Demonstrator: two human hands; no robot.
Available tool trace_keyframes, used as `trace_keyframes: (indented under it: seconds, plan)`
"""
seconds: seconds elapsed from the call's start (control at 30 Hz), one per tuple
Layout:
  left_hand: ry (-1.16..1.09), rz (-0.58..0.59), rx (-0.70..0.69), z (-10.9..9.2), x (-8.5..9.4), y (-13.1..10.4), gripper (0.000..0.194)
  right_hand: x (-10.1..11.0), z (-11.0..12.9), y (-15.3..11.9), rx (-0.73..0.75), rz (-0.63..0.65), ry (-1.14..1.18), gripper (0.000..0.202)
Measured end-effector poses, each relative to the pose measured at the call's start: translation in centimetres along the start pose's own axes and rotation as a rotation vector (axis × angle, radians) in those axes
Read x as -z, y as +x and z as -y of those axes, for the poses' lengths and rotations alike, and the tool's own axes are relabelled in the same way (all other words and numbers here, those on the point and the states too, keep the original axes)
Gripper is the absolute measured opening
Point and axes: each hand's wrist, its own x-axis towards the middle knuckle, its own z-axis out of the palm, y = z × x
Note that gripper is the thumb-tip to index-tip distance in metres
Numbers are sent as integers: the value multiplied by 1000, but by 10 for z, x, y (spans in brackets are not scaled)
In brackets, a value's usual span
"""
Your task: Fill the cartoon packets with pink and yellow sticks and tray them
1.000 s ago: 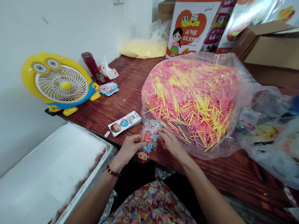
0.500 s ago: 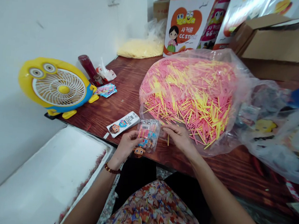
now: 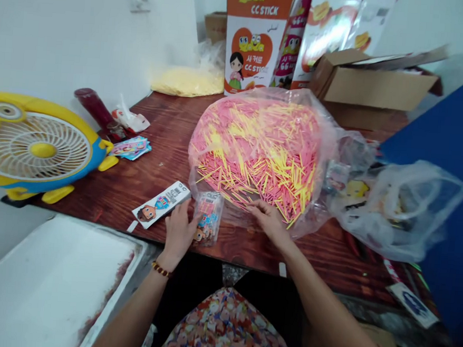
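Observation:
My left hand (image 3: 179, 230) has its fingers apart, between a white printed card stack (image 3: 161, 204) and a clear packet (image 3: 207, 219) with colourful printed pieces inside. Its thumb reaches to the packet's left side, and the packet lies near the table's front edge. My right hand (image 3: 267, 221) is pinched at the front rim of a big clear bag (image 3: 256, 154) full of pink and yellow sticks. Whatever lies between those fingertips is too small to make out.
A yellow fan (image 3: 43, 150) stands at the left, near a dark red bottle (image 3: 95, 108) and tissues. Printed boxes (image 3: 250, 53) and an open carton (image 3: 376, 88) are behind. A plastic bag (image 3: 399, 206) lies at the right, by a blue panel.
My left hand has let go of the packet, which now lies on the table. My right hand has moved to the bag's front rim. The view has turned right.

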Motion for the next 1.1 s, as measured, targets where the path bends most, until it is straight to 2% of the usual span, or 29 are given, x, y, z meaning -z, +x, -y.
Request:
trace_keyframes:
  seconds: [0.1, 0.17, 0.23, 0.33, 0.43, 0.63, 0.73, 0.93, 1.1]
  plan:
    - [-47, -94, -59, 15, 8, 3, 46, 44, -9, 16, -11, -83, -445, 22]
    - [27, -161, -81, 25, 22, 11, 44, 73, -8, 27, 83, -96, -778, 26]
    - [171, -192, -37, 34, 39, 21, 43, 94, -4, 35, 156, -17, -1048, 30]
    - [323, -122, 60, 46, 61, 38, 47, 104, 4, 45, 205, 168, -1288, 34]
    - [401, -14, 99, 56, 69, 52, 53, 99, 10, 55, 254, 264, -1368, 34]
    - [452, 164, 135, 69, 63, 68, 55, 92, 11, 74, 386, 339, -1409, 23]
    - [427, 166, 133, 71, 62, 70, 56, 91, 5, 78, 442, 347, -1422, 23]
    - [419, 200, 103, 70, 60, 72, 53, 90, -9, 79, 487, 265, -1381, 27]
    - [408, 113, 81, 67, 57, 67, 50, 87, -11, 77, 438, 176, -1318, 27]
